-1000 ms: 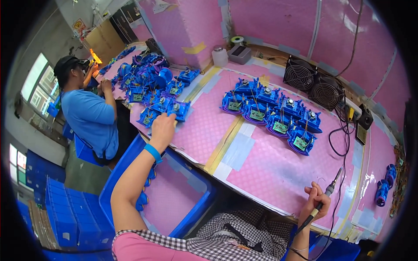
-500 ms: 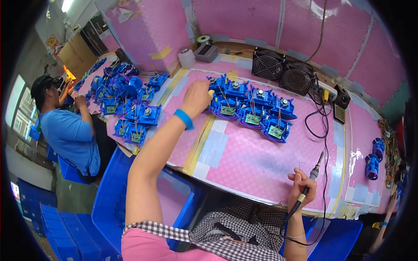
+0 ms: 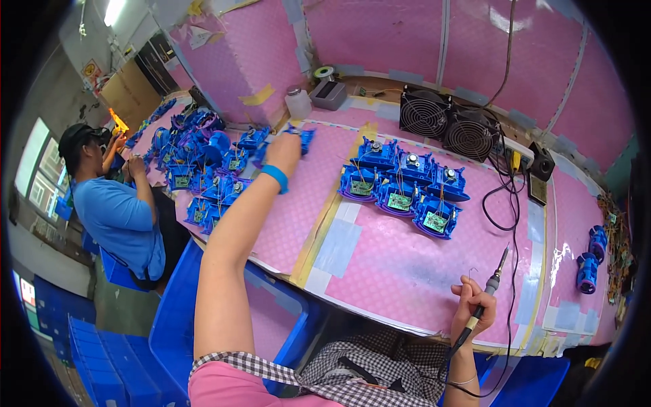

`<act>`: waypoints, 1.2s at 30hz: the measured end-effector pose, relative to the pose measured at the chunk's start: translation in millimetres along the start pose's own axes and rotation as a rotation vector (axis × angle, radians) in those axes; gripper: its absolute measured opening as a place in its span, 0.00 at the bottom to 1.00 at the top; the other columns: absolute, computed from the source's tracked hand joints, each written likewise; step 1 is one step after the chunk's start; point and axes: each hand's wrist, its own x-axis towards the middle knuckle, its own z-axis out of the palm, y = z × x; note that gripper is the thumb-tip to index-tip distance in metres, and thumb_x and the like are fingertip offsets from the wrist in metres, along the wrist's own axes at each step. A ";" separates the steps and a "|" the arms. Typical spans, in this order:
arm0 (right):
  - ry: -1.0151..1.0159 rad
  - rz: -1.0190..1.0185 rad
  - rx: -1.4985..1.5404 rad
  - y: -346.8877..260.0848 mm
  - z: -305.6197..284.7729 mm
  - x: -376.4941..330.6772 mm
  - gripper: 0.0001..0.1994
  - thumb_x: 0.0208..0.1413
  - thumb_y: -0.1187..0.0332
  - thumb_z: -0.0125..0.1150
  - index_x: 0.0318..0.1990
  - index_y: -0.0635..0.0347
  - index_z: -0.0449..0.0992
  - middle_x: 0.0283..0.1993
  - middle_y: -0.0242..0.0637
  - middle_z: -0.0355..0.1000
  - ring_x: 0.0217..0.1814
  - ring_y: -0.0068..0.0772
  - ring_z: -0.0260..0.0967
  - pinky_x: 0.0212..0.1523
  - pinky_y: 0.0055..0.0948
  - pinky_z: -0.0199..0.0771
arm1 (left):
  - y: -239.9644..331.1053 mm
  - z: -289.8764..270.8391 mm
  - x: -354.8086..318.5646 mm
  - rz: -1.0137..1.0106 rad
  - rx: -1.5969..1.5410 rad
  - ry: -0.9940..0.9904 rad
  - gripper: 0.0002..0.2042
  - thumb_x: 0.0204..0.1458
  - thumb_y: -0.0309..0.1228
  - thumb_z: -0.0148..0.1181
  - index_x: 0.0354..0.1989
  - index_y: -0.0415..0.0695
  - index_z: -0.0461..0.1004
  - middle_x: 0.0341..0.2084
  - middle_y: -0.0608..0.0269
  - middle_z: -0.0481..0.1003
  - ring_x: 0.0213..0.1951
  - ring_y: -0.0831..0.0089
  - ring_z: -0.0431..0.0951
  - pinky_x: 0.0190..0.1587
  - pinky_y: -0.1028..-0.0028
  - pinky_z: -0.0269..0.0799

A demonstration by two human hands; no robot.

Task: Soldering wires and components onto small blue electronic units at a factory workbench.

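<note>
My left hand (image 3: 282, 157) reaches out over the far left of the bench, its fingers closed on a blue plastic housing (image 3: 302, 138); the hand hides part of it. To its left lies a heap of blue housings (image 3: 217, 142), wires and green boards among them. Six-odd similar halves sit in two rows at the middle: several blue housings with round speakers (image 3: 412, 160) behind, and several with green circuit boards (image 3: 400, 201) in front, joined by thin wires. My right hand (image 3: 470, 305), near the front edge, grips a soldering iron (image 3: 489, 288), tip upward. A thin bent wire (image 3: 472, 270) shows at its fingertips.
Two black fans (image 3: 447, 122) stand at the back, beside a power strip (image 3: 514, 144) and black cables. A clear jar (image 3: 297, 102) and a solder reel (image 3: 324, 72) are at the back left. More blue parts (image 3: 587, 273) lie right. A co-worker (image 3: 115, 197) sits left.
My left hand has moved left from the rows toward the heap, carrying a blue housing. My right hand keeps its hold on the soldering iron. The view has shifted slightly.
</note>
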 end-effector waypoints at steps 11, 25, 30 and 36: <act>-0.015 -0.022 0.010 2.2 1.5 2.6 0.11 0.56 0.83 0.55 0.32 0.58 0.59 0.39 0.55 0.76 0.30 0.32 0.77 0.34 0.27 0.80 | 109.1 -45.2 -15.8 0.274 -0.596 -0.037 0.11 0.44 0.31 0.59 0.32 0.36 0.76 0.32 0.44 0.76 0.34 0.48 0.77 0.39 0.54 0.71; -0.012 -0.078 0.022 -3.3 1.4 0.9 0.13 0.54 0.85 0.56 0.31 0.59 0.58 0.38 0.56 0.77 0.29 0.34 0.78 0.32 0.28 0.80 | 55.5 -12.2 -21.7 0.129 -0.138 -0.051 0.06 0.45 0.26 0.56 0.28 0.36 0.77 0.28 0.42 0.77 0.34 0.45 0.78 0.39 0.52 0.75; -0.008 -0.112 0.040 -1.3 1.9 6.7 0.13 0.54 0.85 0.56 0.31 0.60 0.58 0.37 0.55 0.77 0.29 0.34 0.79 0.30 0.27 0.81 | 48.8 -31.4 -25.5 0.169 -0.010 0.138 0.06 0.49 0.24 0.53 0.27 0.37 0.76 0.29 0.47 0.76 0.33 0.53 0.79 0.33 0.57 0.76; -0.001 -0.101 0.087 -1.0 3.3 4.0 0.10 0.53 0.86 0.57 0.32 0.63 0.62 0.37 0.56 0.76 0.32 0.35 0.79 0.32 0.30 0.83 | 178.7 -57.0 -37.0 0.461 -0.576 0.033 0.09 0.43 0.30 0.60 0.29 0.37 0.75 0.28 0.45 0.76 0.36 0.47 0.76 0.40 0.56 0.72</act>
